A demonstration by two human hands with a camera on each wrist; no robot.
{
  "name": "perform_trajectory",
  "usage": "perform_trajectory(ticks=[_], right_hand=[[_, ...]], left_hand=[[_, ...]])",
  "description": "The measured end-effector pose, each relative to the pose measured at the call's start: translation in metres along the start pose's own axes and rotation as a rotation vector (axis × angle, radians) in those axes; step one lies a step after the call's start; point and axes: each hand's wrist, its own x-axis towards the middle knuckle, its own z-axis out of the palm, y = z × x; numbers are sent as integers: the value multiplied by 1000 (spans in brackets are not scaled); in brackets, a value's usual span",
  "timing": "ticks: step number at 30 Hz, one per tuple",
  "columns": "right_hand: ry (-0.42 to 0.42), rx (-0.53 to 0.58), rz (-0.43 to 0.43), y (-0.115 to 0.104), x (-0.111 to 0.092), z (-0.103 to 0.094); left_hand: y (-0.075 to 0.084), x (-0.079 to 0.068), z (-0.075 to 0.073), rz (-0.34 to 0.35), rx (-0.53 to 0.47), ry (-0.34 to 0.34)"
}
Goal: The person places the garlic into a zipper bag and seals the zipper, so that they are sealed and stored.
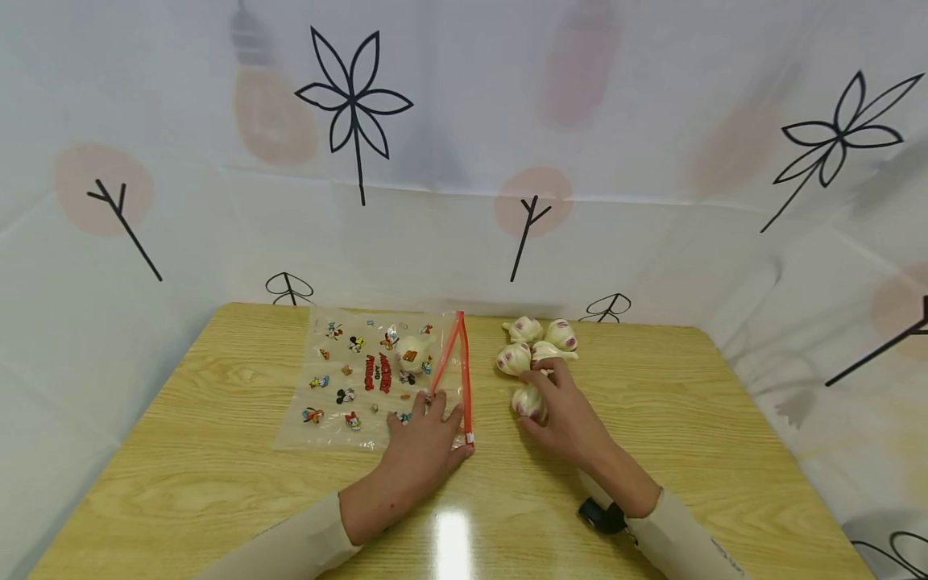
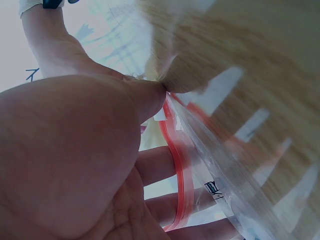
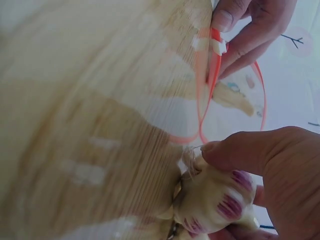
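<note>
A clear printed zip bag [image 1: 362, 379] lies flat at centre left, its red-edged mouth [image 1: 467, 379] parted toward the right. One garlic bulb [image 1: 412, 354] shows through the film inside it. My left hand [image 1: 420, 451] rests on the bag's near right corner with fingers spread, thumb by the white slider [image 1: 470, 438]. With thumb and fingers, my right hand [image 1: 569, 423] grips the nearest garlic bulb [image 1: 528, 403] of a cluster. In the right wrist view, that purple-streaked bulb [image 3: 215, 200] sits under my thumb; the other fingers are mostly hidden behind it.
Several more garlic bulbs [image 1: 524, 329] sit close together just beyond my right hand. The wooden table [image 1: 652, 387] ends at a white patterned cloth [image 1: 449, 242] hanging behind and at the sides. A black device [image 1: 602, 515] is strapped by my right wrist.
</note>
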Motion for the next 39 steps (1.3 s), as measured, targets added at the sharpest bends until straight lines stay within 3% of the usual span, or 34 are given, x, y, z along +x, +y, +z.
perform_trajectory(ticks=[7, 14, 18, 25, 39], right_hand=[[-22, -35, -19, 0, 0, 1], [13, -25, -51, 0, 1, 1], [25, 56, -36, 0, 2, 1], [17, 296, 51, -3, 3, 5], [-7, 353, 40, -7, 9, 13]], left_hand=[[0, -1, -1, 6, 10, 8], [0, 0, -1, 5, 12, 11], [1, 0, -1, 2, 15, 14], [1, -1, -1, -3, 22, 7], [1, -1, -1, 3, 23, 0]])
